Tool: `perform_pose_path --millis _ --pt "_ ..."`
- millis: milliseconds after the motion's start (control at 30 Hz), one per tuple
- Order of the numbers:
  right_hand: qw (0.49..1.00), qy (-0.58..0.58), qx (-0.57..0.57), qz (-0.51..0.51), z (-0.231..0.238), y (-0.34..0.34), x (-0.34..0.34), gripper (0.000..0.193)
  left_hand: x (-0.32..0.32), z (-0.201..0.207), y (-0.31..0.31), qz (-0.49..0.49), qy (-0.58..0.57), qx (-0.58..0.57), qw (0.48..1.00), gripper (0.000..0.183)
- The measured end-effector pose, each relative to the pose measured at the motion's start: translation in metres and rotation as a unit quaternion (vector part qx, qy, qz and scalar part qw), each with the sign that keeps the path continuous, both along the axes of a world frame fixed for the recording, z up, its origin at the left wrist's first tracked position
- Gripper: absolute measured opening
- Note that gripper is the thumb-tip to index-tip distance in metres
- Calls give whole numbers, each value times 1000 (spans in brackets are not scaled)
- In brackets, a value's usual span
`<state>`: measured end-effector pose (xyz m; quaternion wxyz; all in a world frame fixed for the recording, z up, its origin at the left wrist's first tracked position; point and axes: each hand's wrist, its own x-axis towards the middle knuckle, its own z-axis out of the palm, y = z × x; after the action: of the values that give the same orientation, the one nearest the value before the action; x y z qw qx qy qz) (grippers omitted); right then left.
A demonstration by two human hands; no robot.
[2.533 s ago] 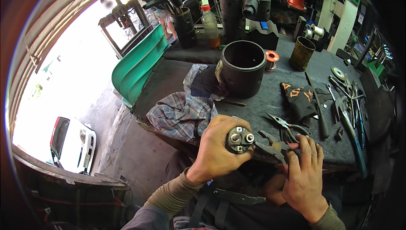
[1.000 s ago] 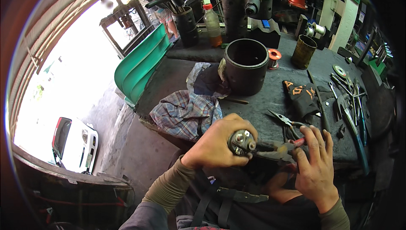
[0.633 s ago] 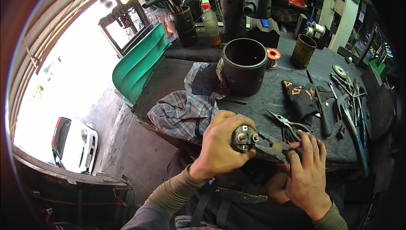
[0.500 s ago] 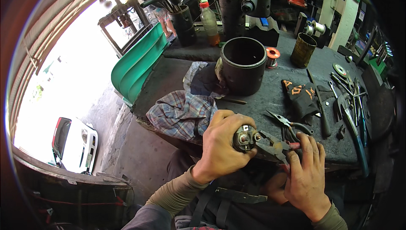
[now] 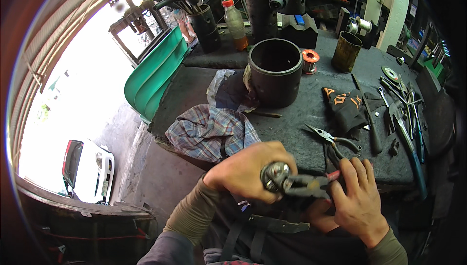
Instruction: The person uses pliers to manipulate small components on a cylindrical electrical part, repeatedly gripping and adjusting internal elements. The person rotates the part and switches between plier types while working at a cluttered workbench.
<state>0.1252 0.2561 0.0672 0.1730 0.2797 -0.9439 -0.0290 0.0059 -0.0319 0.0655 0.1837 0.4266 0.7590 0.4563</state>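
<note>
My left hand (image 5: 245, 171) is wrapped round a small cylindrical metal part (image 5: 275, 175) with bolt terminals on its end face, slightly blurred here. In my right hand (image 5: 359, 199) are pliers (image 5: 307, 187) with red handles, mostly covered by the fingers. Their grey jaws reach left to the end of the part, by its terminals; whether they grip one is too blurred to tell. Both hands are over my lap, at the bench's front edge. Just beyond the right hand lie needle-nose pliers (image 5: 323, 135) with dark handles, on the bench.
A plaid cloth (image 5: 209, 131) lies near the bench edge. Behind it are a thick black metal cylinder (image 5: 275, 87), a solder spool (image 5: 310, 62) and a rusty can (image 5: 346, 53). Dark gloves (image 5: 344, 109) and a long cutter (image 5: 407, 150) are at right. A bottle (image 5: 235, 26) stands at the back.
My left hand has shifted a little left and down and turned the metal part with it. The red-handled pliers have swung to a more level angle, their jaws still at the part.
</note>
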Motion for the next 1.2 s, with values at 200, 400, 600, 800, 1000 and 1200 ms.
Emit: perform_pose_path --millis 200,400,600,800,1000,1200 --pt "999 46 -18 13 4 4 -11 25 0 -2 -9 4 5 19 1000 44" --pt "988 -14 -129 -80 9 -7 -2 40 16 -4 0 223 44 99 969 39" --pt "989 -43 -118 -79 13 -21 3 41 25 -12 18 315 145 118 931 42" --pt "986 -65 -129 -82 8 -20 4 44 27 -16 34 360 189 122 906 45" --pt "988 -50 -122 -77 7 -21 4 42 27 -16 42 374 221 120 893 47" --pt "985 -60 -133 -90 2 -22 8 39 27 -17 41 348 266 125 890 45"
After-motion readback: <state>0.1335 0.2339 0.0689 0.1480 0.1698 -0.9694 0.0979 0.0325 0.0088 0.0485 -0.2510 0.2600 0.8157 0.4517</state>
